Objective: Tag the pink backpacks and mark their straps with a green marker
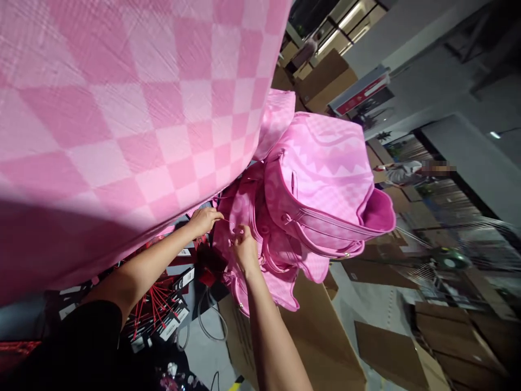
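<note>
My left hand is closed in a pinch on a thin pink string that runs toward the right hand. My right hand has its fingers closed around a small pink piece at a pink bag; its exact kind is too small to tell. Beside them a larger pink bag with a checked and zigzag pattern gapes open at its right end. A big pink checked bag fills the upper left, very near the camera, and hides what lies behind it.
Black tags with red strings lie in a bunch below my left forearm. A cardboard box stands under the bags. Flattened cardboard and a fan are at the right. Two people are farther back.
</note>
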`<state>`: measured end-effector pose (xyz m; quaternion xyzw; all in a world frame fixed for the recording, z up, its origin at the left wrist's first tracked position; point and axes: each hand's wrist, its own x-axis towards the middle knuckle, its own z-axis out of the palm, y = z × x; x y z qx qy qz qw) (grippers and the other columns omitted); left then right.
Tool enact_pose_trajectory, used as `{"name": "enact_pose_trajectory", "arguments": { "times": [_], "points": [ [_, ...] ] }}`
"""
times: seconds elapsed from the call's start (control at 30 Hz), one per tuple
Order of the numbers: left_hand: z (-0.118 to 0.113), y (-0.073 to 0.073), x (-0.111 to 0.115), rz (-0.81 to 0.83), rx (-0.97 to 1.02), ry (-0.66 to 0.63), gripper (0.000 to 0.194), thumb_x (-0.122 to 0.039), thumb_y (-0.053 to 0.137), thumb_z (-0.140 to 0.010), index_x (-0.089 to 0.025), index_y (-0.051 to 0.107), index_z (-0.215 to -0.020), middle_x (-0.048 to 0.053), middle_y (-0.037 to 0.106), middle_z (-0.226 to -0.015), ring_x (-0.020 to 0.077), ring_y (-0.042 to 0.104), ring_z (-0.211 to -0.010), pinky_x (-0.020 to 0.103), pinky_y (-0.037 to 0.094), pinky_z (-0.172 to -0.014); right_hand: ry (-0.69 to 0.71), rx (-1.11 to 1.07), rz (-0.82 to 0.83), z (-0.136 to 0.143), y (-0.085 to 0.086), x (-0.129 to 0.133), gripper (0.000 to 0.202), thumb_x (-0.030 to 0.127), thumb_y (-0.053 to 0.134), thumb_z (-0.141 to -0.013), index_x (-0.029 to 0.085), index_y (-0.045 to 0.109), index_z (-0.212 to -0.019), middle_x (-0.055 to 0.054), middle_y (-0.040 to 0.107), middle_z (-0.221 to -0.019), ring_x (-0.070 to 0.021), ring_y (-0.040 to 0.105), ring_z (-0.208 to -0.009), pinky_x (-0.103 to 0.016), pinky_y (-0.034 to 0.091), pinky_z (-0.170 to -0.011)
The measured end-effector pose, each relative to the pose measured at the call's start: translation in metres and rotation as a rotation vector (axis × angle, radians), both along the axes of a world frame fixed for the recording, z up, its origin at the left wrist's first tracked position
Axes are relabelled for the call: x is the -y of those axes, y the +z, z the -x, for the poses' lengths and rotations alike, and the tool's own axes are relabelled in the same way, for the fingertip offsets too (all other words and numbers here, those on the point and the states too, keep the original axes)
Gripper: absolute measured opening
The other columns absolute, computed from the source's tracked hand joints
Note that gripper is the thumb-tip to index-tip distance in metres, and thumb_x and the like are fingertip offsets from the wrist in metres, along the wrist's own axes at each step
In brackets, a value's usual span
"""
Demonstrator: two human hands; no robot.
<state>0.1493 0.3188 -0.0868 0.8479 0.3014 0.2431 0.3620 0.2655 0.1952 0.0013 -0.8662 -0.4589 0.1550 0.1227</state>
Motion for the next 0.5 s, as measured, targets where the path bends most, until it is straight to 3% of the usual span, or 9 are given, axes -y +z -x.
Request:
{"name": "enact_pose_trajectory", "arguments": {
  "times": [0.13, 0.2, 0.5],
  "points": [
    [-0.004, -0.002, 0.000, 0.000, 0.019, -0.095, 0.033, -0.014, 0.049, -0.090, -0.029, 0.075, -0.105, 0.004, 0.071, -0.095, 0.0189, 0.065, -0.095, 0.028, 0.049, -0.081, -0.045, 0.026, -0.010, 0.004, 0.007, 0.004, 0.050, 0.011, 0.039, -0.087, 0.011, 0.043, -0.137, -0.013, 0.071, -0.103, -0.0204, 0.069, -0.090, -0.029, 0.052, -0.078],
    [-0.008, -0.001, 0.001, 0.008, 0.029, -0.141, 0.035, -0.011, 0.049, -0.089, -0.028, 0.075, -0.105, 0.004, 0.071, -0.097, 0.0187, 0.064, -0.096, 0.028, 0.049, -0.082, -0.071, 0.067, 0.009, 0.007, 0.010, 0.006, 0.043, 0.012, 0.038, -0.091, 0.009, 0.047, -0.132, -0.015, 0.070, -0.106, -0.0210, 0.068, -0.094, -0.028, 0.051, -0.079],
    [-0.016, 0.011, -0.016, 0.091, 0.082, -0.270, 0.029, -0.013, 0.053, -0.087, -0.025, 0.076, -0.099, 0.002, 0.073, -0.095, 0.0155, 0.065, -0.091, 0.023, 0.046, -0.082, -0.127, 0.261, 0.184, 0.015, 0.037, -0.007, 0.022, 0.019, 0.045, -0.097, 0.014, 0.062, -0.111, -0.013, 0.071, -0.091, -0.0222, 0.068, -0.085, -0.026, 0.040, -0.066]
  ]
}}
